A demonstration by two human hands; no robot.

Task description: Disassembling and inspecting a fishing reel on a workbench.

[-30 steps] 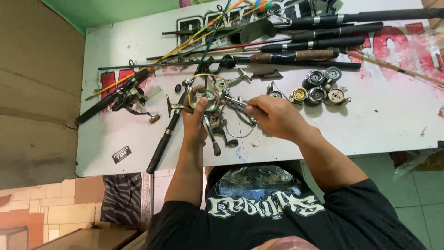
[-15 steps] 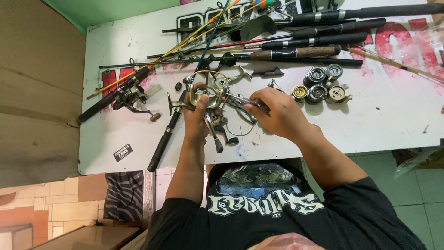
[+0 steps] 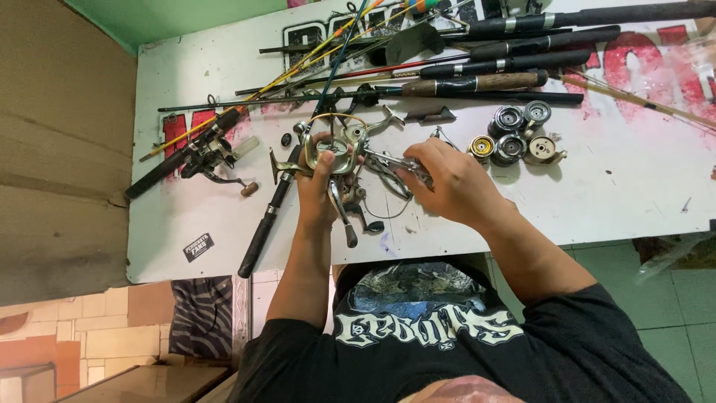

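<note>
- Head view: left hand has its grip closed around a gold spinning reel, held just above the white desk.
- Right hand pinches a slim metal tool against the reel; judged mid-disassembly, needing steady, precise pressure next.

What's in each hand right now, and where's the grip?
Left hand grips the metal spinning reel by its body; right hand pinches a thin metal tool.

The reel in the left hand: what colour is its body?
Silvery metal with a gold bail, on the reel; head view.
</note>
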